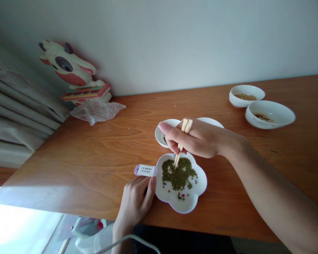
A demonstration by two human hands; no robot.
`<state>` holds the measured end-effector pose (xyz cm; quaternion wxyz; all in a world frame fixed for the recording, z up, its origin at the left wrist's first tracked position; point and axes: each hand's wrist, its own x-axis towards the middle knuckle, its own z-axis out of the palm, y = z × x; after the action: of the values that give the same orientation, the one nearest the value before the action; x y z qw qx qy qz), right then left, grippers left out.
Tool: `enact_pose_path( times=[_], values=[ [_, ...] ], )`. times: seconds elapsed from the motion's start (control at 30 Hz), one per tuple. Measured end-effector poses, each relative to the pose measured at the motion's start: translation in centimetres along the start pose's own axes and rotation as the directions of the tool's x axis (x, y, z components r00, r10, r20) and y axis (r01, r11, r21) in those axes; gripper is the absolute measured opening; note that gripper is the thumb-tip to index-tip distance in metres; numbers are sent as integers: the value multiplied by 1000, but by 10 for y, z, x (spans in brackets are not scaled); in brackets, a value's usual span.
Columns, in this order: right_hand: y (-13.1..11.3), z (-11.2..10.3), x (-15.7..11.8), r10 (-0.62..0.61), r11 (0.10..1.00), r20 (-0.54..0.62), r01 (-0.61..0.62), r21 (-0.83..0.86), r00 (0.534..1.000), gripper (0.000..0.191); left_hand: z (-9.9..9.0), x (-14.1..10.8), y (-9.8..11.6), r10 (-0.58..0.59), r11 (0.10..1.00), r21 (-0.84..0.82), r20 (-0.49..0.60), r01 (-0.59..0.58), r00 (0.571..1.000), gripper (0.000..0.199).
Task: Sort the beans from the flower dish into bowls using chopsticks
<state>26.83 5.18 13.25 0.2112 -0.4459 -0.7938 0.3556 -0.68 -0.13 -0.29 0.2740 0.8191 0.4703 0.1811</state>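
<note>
My right hand (193, 139) is closed around a pair of wooden chopsticks (182, 141). Their tips reach down among green mung beans (178, 176) in a white flower-shaped dish (193, 201) with a purple rim. A labelled handle (145, 170) sticks out from the dish's left side. Just below that handle, my left hand (137, 197) has its fingers curled and its thumb against the dish's rim. Behind my right hand stands a small white bowl (160, 135), partly covered by the fingers, with something dark inside. A second white dish (210, 121) is mostly hidden behind the wrist.
At the back right, a white bowl (234, 100) holds tan grains, and another white bowl (275, 118) in front holds reddish-brown bits. A cow-shaped toy with a keyboard (79, 74) leans on the wall, beside a crumpled plastic bag (96, 111). A grey curtain (13, 113) hangs left.
</note>
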Motion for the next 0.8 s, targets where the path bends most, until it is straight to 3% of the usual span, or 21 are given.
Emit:
enact_pose_path(
  times=[0.27, 0.5, 0.6, 0.7, 0.73, 0.8],
  values=[
    [2, -6, -1, -42, 999, -47, 43, 30, 998, 81, 2, 1, -1, -3, 1000, -3, -2, 3, 1000, 39],
    [0, -37, -19, -5, 983, -161, 34, 178, 987, 81, 1, -1, -1, 3, 1000, -10, 3, -2, 1000, 38],
    [1, -49, -26, -16, 977, -331, 85, 194, 944, 82, 1, 0, -1, -2, 1000, -5, -1, 2, 1000, 38],
    [7, -55, -26, -10, 967, -534, 144, 209, 846, 79, 2, 0, -2, -6, 1000, 3, 3, 6, 1000, 39],
    [9, -55, -25, 7, 965, -567, 144, 221, 823, 78, 2, 0, -2, -5, 1000, 4, 10, 5, 1000, 39],
    [14, -55, -21, 57, 967, -568, 98, 237, 821, 79, 2, 0, -2, -5, 1000, 3, 19, 5, 1000, 39]
  ],
)
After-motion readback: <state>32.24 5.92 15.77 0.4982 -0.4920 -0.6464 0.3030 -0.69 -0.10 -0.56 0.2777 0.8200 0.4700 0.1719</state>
